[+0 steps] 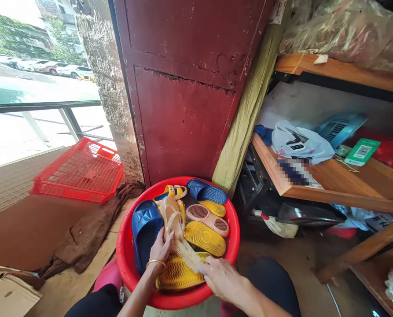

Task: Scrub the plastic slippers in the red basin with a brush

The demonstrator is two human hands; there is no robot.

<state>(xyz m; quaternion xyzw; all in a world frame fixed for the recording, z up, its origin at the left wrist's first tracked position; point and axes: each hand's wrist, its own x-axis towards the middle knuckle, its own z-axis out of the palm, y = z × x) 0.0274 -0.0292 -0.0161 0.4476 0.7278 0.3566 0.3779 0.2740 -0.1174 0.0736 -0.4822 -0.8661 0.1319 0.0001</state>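
Note:
A wide red basin (234, 233) holds several slippers and sandals. My left hand (161, 248), with a bangle at the wrist, grips a beige sandal (170, 211) near its lower end. The fingers of my right hand (222, 278) close round a scrubbing brush (187, 254), whose cream bristles lie against that sandal. Left of the sandal is a dark blue slipper (145, 220). Yellow slippers (207, 237) lie sole up on the right and below the brush. A pinkish sandal (207, 219) shows its patterned sole; another blue slipper (209, 193) rests at the back.
Behind the basin stands a dark red metal door (183, 127). A red plastic crate (80, 171) sits at the left, with brown cloth (87, 240) beside it. Wooden shelves (335, 200) with bags and a green card (362, 152) fill the right side.

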